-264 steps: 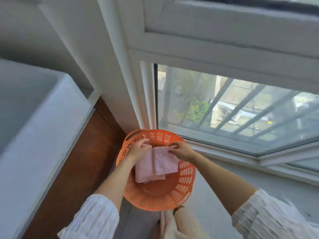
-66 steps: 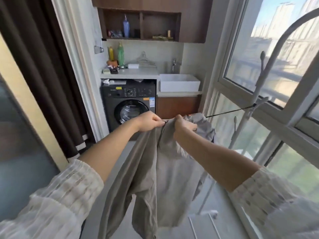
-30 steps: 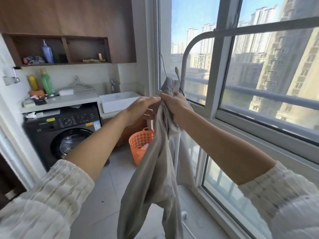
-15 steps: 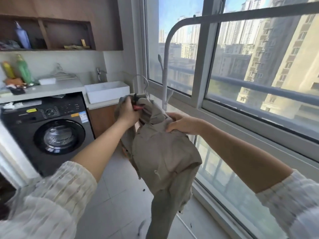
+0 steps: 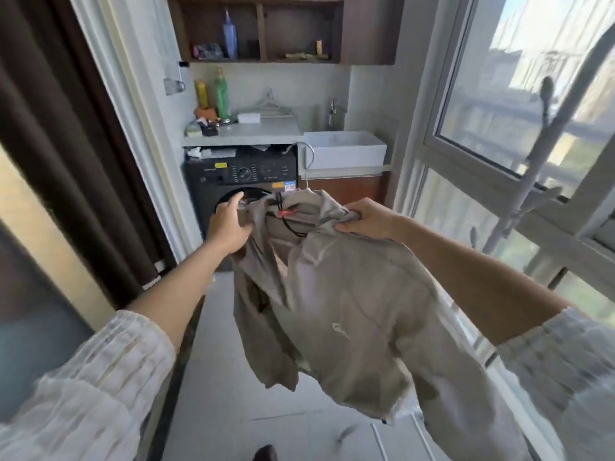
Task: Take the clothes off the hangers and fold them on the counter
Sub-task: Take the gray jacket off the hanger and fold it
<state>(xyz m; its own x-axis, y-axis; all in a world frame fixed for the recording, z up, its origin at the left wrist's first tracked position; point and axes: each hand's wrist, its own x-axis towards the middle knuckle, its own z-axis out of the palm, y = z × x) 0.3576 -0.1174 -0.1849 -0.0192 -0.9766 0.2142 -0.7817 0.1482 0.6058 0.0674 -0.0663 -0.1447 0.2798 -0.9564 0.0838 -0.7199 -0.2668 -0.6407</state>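
A grey-beige hooded garment (image 5: 349, 304) hangs in front of me on a thin metal hanger (image 5: 307, 168), whose hook sticks up above the collar. A black cord with a red tag lies at the neck opening. My right hand (image 5: 369, 221) grips the bunched fabric at the garment's right shoulder. My left hand (image 5: 229, 224) is at the left shoulder, fingers straight, touching the edge of the cloth. The pale counter (image 5: 253, 133) lies ahead above the washing machine (image 5: 239, 181).
Bottles, small items and spare hangers (image 5: 269, 101) sit on the counter's back and left. A white sink (image 5: 346, 151) stands right of it. The drying rack's white pole (image 5: 532, 168) and windows are on my right, a dark curtain (image 5: 66, 144) on my left.
I have turned from the window toward the washer and counter, with the garment on its hanger held away from the rack. My left hand's grip at the hanger neck has loosened to straight fingers.
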